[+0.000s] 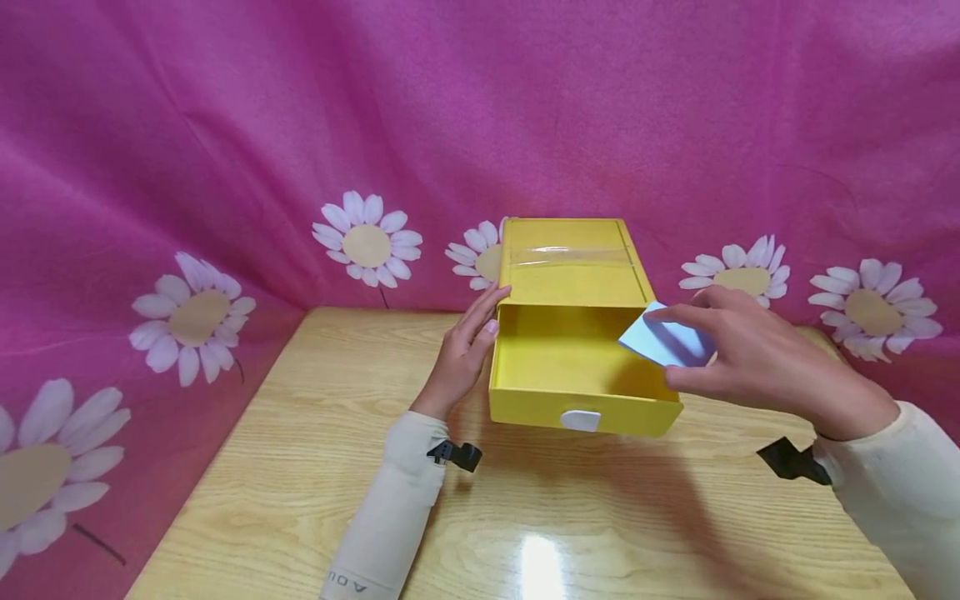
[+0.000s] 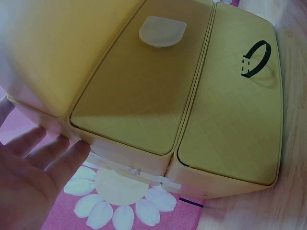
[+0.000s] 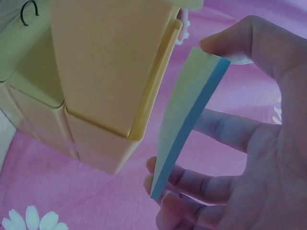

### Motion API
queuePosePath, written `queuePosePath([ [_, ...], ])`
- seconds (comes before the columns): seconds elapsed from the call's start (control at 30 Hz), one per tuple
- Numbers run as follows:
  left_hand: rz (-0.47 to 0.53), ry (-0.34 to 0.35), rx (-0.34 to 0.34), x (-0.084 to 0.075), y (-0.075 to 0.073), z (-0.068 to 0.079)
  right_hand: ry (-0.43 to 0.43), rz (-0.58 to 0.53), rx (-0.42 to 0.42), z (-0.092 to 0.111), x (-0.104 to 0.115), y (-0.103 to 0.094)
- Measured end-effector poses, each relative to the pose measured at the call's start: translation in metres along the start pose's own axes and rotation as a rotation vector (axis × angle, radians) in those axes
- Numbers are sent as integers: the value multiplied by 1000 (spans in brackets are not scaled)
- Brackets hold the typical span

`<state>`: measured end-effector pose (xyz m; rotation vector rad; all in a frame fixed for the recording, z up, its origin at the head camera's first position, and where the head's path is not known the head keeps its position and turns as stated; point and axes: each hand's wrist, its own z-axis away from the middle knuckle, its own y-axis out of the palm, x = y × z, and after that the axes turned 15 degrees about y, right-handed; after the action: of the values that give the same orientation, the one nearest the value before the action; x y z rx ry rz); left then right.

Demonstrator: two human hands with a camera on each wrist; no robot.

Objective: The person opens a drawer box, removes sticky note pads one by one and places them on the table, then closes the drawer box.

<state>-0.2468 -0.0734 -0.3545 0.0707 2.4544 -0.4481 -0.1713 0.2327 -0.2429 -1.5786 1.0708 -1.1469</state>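
A yellow drawer unit [image 1: 573, 262] stands on the table with its top drawer [image 1: 585, 407] pulled out; the drawer has a white tab handle [image 1: 581, 420]. My left hand [image 1: 461, 358] rests against the unit's left side, its fingers fairly straight, as the left wrist view also shows. Above the drawer's right side, my right hand [image 1: 765, 354] pinches a pad of light blue sticky notes [image 1: 667, 340] between thumb and fingers. From the right wrist, the pad [image 3: 189, 122] appears edge-on, tilted, apart from the unit.
Two lower drawers show in the left wrist view, one with a pale tab [image 2: 163, 31], the other with a black loop handle [image 2: 259, 58]. Clear tape [image 1: 573, 255] crosses the unit's top. A pink flowered cloth [image 1: 480, 108] hangs behind the wooden table [image 1: 300, 467].
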Motion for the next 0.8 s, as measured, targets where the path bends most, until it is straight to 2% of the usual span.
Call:
queuePosePath([
  [0.27,-30,-3,3,30,3,5,21,21,9,2,-12,-1],
  [0.47,-27,-2,3,34,3,7,-6,21,-29,2,-19,-1],
  [0.8,-31,-4,2,33,3,6,2,28,-50,5,-29,4],
])
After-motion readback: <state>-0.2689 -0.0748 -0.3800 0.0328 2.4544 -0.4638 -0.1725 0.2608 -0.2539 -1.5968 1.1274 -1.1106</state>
